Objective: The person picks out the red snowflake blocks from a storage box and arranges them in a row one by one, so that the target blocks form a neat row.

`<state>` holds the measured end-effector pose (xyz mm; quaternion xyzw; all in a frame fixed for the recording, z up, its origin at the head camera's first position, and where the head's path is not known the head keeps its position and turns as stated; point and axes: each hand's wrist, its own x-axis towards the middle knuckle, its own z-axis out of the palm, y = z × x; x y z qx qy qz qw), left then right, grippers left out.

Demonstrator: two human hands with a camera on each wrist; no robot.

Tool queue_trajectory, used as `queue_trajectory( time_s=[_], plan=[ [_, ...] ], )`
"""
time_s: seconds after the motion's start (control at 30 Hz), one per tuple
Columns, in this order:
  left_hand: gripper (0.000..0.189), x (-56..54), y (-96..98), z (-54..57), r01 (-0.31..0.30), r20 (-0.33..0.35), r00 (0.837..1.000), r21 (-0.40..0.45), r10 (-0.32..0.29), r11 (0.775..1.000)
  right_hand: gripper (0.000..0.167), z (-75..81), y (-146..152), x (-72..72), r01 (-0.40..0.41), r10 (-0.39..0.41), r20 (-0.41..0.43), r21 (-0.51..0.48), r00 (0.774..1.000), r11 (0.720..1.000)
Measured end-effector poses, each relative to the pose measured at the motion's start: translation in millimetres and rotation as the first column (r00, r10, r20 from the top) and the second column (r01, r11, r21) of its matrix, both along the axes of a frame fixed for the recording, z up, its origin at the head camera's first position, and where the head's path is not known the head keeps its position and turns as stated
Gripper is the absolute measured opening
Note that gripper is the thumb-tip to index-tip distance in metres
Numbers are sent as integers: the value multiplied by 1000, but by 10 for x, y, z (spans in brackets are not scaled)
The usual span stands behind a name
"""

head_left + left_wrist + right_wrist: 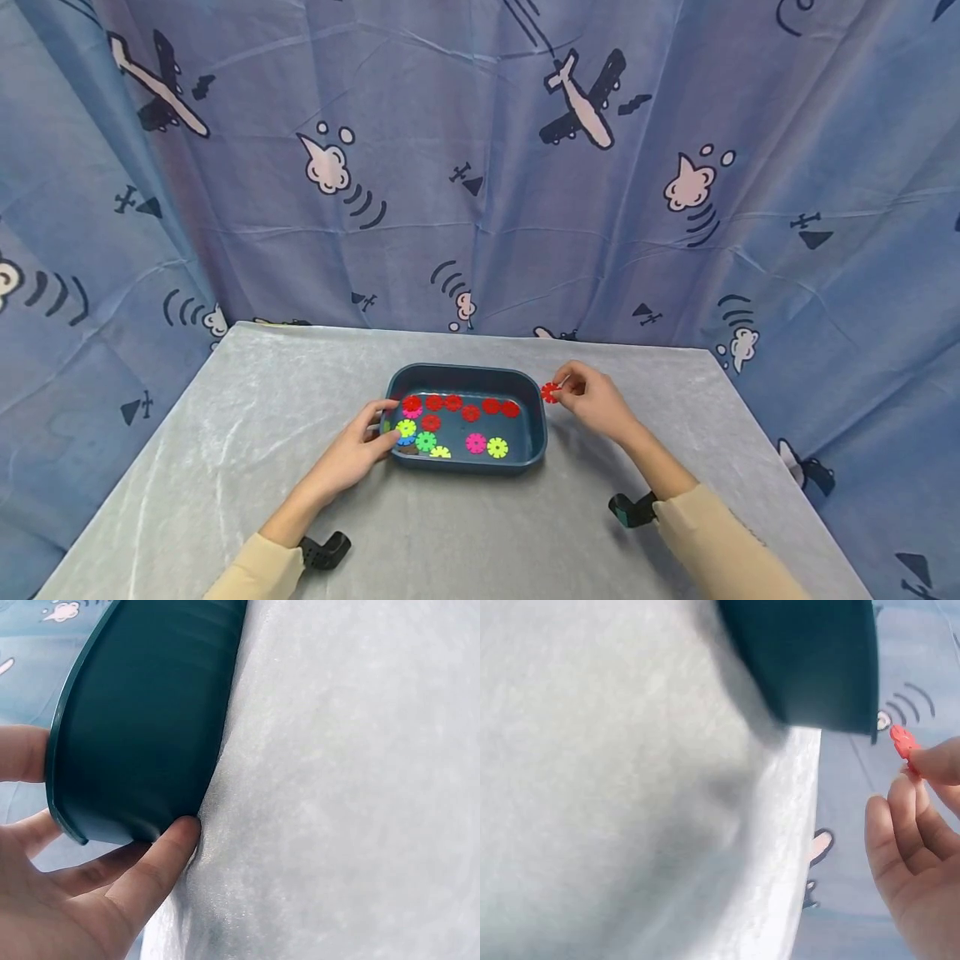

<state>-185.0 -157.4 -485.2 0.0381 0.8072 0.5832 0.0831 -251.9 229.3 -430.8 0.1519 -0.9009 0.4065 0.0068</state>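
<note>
A dark teal plastic tray (468, 468) sits on the table, with several flat notched discs in red, pink, yellow, green and blue inside. My left hand (358, 450) grips its left end, thumb over the rim and fingertips low on the outer wall in the left wrist view, where the tray's side (150, 712) fills the upper left. Just off the right rim, my right hand (596, 404) pinches a red notched disc (550, 392) between thumb and fingers. Seen edge-on in the right wrist view, that red disc (903, 741) is raised beside the tray's corner.
A pale grey cloth (300, 375) covers the table. Behind and at both sides hangs a blue curtain (480, 167) printed with airplanes. Black wrist devices (327, 550) are strapped under both forearms, below beige sleeves.
</note>
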Motion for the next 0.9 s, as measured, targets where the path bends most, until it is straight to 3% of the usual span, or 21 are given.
queue_trajectory(
  time_s=[0.27, 0.5, 0.9],
  plan=[
    [48, -6, -1, 3, 8, -11, 1000, -3, -8, 1000, 14, -296, 113, -159, 74, -70, 61, -80, 996, 994],
    [48, -3, 4, -7, 10, -18, 1000, 5, -9, 1000, 13, -541, 189, -265, 80, -71, 116, -72, 991, 994],
    [46, 20, 4, -20, -9, -9, 1000, 7, 9, 1000, 11, -613, 219, -307, 63, -59, 124, -23, 991, 998]
  ],
)
